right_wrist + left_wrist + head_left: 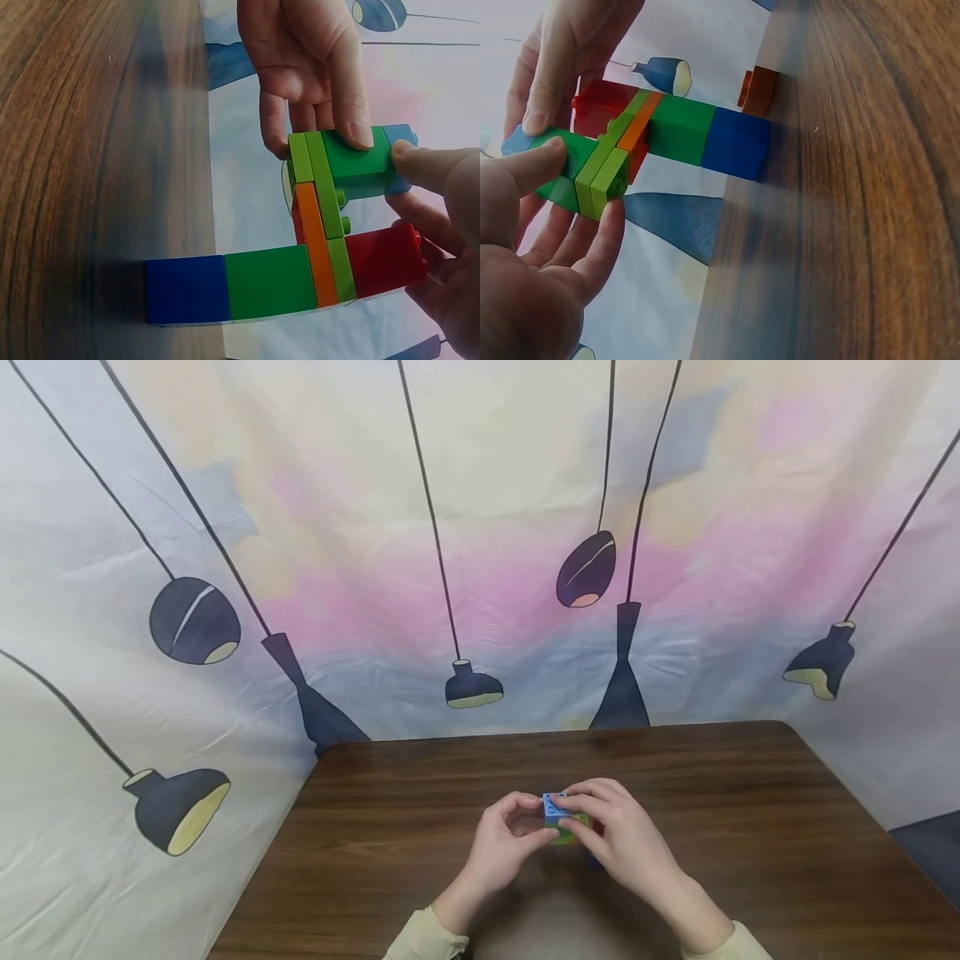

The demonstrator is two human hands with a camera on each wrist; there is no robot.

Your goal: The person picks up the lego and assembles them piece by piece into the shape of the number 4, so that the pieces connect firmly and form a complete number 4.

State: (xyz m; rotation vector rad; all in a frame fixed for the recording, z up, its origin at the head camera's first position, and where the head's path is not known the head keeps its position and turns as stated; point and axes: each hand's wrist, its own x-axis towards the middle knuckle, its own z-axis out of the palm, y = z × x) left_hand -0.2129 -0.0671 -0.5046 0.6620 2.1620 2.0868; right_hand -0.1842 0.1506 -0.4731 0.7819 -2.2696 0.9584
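Both hands hold a toy brick build made of stacked colours. Its lower column has a blue brick (186,290) at the table end, then a green brick (268,282), an orange plate (318,247) and lime plates (325,180). Above these a red brick (386,262) sits on one side; a second green brick (576,154) topped by a light blue brick (552,808) sits on the other. My left hand (497,845) pinches the second green brick with its thumb, fingertips under the lime plates. My right hand (633,837) grips the light blue brick, other fingers beside the red one.
An orange-brown brick (760,91) stands on the wooden table (405,793), close to the blue end of the build in the left wrist view. Behind the table's far edge hangs a cloth backdrop (517,527) printed with dark lamps.
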